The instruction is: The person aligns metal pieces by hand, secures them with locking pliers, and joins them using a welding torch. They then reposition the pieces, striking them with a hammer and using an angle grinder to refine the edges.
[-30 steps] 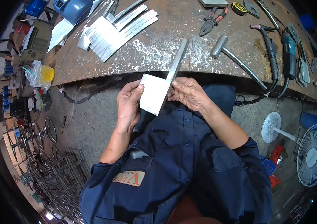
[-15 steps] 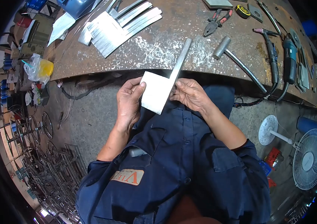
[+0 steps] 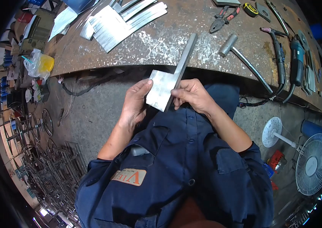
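Observation:
A bare metal plate [image 3: 161,89] with a long narrow arm running up from its right side is held in front of my chest, below the bench edge. My left hand [image 3: 135,100] grips its left edge, thumb on top and fingers behind. On the opposite edge, my right hand [image 3: 194,97] pinches it with the thumb on the face; the fingers are partly hidden beneath. The arm's far end reaches over the workbench [image 3: 146,53]. Several similar metal plates [image 3: 110,31] with narrow arms lie stacked at the bench's upper left.
On the bench's right are pliers [image 3: 218,25], a metal hammer [image 3: 228,45], a tape measure [image 3: 250,10], a welding torch [image 3: 278,57] and an angle grinder [image 3: 297,62]. A bagged yellow drink [image 3: 46,64] hangs at the left edge. A fan [image 3: 311,166] stands lower right.
The plate has shifted slightly right and tilted, so the thickness of its right side now shows. My right thumb has moved onto the plate's lower right edge.

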{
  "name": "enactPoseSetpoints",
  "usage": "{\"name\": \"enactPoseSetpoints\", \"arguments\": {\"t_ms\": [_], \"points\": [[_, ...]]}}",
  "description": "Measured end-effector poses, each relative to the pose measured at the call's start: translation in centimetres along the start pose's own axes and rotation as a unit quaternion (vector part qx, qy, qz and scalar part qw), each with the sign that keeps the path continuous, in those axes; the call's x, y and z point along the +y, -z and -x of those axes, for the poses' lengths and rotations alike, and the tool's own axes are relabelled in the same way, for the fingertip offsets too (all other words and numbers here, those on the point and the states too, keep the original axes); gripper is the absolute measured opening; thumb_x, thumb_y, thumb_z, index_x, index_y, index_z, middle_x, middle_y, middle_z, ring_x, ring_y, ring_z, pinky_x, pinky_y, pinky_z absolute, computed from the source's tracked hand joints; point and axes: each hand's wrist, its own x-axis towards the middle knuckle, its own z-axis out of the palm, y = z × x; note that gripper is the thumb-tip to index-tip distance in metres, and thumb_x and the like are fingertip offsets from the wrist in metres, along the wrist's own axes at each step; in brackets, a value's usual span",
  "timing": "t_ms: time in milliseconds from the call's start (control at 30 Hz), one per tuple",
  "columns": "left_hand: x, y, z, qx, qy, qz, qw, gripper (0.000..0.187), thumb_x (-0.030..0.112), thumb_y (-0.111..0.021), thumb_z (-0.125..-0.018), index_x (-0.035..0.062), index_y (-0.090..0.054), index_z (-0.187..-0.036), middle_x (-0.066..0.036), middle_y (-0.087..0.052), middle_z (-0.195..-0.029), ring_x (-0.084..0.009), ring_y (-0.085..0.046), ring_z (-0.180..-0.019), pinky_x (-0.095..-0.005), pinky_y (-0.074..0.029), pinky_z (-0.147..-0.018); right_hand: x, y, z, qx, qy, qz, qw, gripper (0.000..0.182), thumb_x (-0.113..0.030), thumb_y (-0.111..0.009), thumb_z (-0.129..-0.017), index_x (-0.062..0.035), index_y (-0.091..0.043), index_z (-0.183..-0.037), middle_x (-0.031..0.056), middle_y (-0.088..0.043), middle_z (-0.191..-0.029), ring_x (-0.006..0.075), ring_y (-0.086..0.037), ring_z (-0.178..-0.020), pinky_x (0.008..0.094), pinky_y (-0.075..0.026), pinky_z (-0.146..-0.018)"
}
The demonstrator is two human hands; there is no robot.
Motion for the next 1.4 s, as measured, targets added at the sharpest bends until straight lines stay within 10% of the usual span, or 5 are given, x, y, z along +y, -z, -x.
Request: {"name": "enactPoseSetpoints", "arguments": {"t_ms": [433,633,833,1100,1400], "points": [[-0.1,0.5,-0.3,-0.025,0.052,0.031,0.998,0.031,0.022,-0.058,-0.109,-0.0060,-0.067,-0.119,-0.015,-0.076,-0.107,-0.0191,-0.076,-0.091,-0.0336,-0.064,-0.080,-5.9,-2.4,2.2,-0.018,-0.119,0.321,0.940,0.020,-0.016,-0.069,-0.100,0.0018,-0.074,-0.105,0.0103,-0.077,-0.089,0.0119,-0.072,-0.067,0.0283,-0.056,-0.059],[-0.5,-0.5,-0.7,-0.002,0.050,0.042,0.998,0.035,0.022,-0.053,-0.111,-0.0067,-0.063,-0.128,-0.017,-0.075,-0.114,-0.0237,-0.076,-0.097,-0.0376,-0.064,-0.088,-16.6,-10.8,9.2,-0.353,0.282,0.307,0.838,0.017,-0.012,-0.064,-0.100,-0.0054,-0.079,-0.104,0.0161,-0.073,-0.093,0.0216,-0.068,-0.066,0.0284,-0.054,-0.053],[-1.4,0.6,-1.5,-0.005,0.038,0.048,0.998,0.033,0.023,-0.057,-0.110,-0.0068,-0.067,-0.121,-0.017,-0.077,-0.105,-0.0201,-0.078,-0.087,-0.0315,-0.066,-0.078,-15.2,-11.9,9.5,-0.199,0.496,0.305,0.789,0.056,-0.007,-0.064,-0.092,-0.0170,-0.064,-0.148,-0.0020,-0.043,-0.066,0.0093,-0.043,-0.049,0.0251,-0.034,-0.035],[-0.7,-0.6,-1.1,0.014,0.072,0.072,0.995,0.031,0.026,-0.060,-0.109,-0.0025,-0.070,-0.116,-0.012,-0.078,-0.100,-0.0154,-0.077,-0.079,-0.0252,-0.064,-0.066,-15.1,-9.3,7.8,-0.309,0.461,0.062,0.830,0.019,-0.007,-0.060,-0.101,0.0002,-0.077,-0.097,0.0280,-0.071,-0.087,0.0211,-0.063,-0.056,0.0270,-0.049,-0.046],[-1.1,0.0,-1.3,-0.012,0.084,0.054,0.995,0.034,0.027,-0.054,-0.111,-0.0029,-0.068,-0.120,-0.012,-0.076,-0.102,-0.0166,-0.076,-0.081,-0.0280,-0.064,-0.068,-4.3,-1.6,0.5,0.082,-0.032,0.116,0.989,0.036,-0.032,-0.068,-0.105,0.0007,-0.071,-0.090,0.0047,-0.068,-0.070,0.0069,-0.059,-0.053,0.0237,-0.048,-0.051]]}}
